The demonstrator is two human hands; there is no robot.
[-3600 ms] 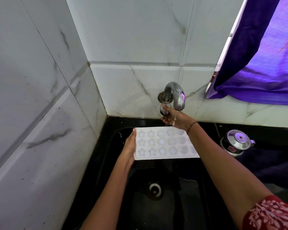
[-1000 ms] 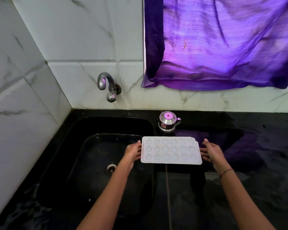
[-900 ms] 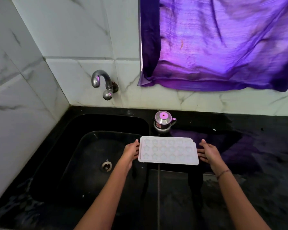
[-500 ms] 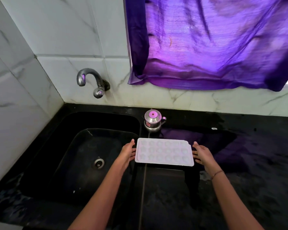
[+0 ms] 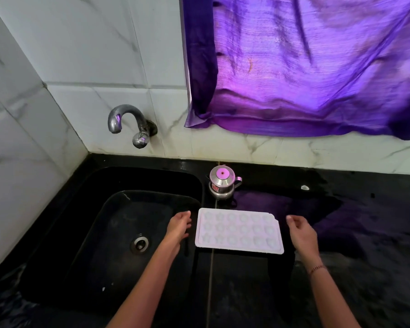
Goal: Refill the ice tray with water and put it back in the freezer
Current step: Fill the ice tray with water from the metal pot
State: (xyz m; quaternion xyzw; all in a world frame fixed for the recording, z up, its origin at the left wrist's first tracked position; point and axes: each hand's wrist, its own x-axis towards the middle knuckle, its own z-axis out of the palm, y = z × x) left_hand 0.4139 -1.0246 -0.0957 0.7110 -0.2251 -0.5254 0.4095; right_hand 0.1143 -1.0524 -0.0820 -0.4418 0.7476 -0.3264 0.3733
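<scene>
Ice tray: the white ice tray is lying flat on the black tabletop, just right of the sink, with its long sides running left to right.
Tray edges: its left edge is sitting close to the sink's right rim, its far right corner is cut at a slant, and a thin seam in the tabletop is passing under its left part.
Left hand: the left hand is hovering over the sink's right side, just beside the tray's left edge, with a narrow dark gap showing between them. Its fingers are loosely bent and slightly spread, holding nothing.
Right hand: the right hand is hovering just beside the tray's right edge, also apart from it. Its fingers are relaxed and gently curved, gripping nothing, and a thin bracelet is circling the wrist.
Open room: bare tabletop is stretching to the right of the tray and in front of it. Behind it, a small steel pot is standing near the tray's far edge but apart from it.
Left side: the sink basin is lying open with its drain at the bottom, and a tap is jutting from the tiled wall above the sink's far side.
Behind: a purple curtain is hanging on the wall, its hem ending above the tabletop.
Cut off: both forearms are leaving the view at the bottom, and the curtain is running past the top and right borders.
Hard to make out: the pale cells are blending into the tray, so I cannot tell whether they are holding water.
</scene>
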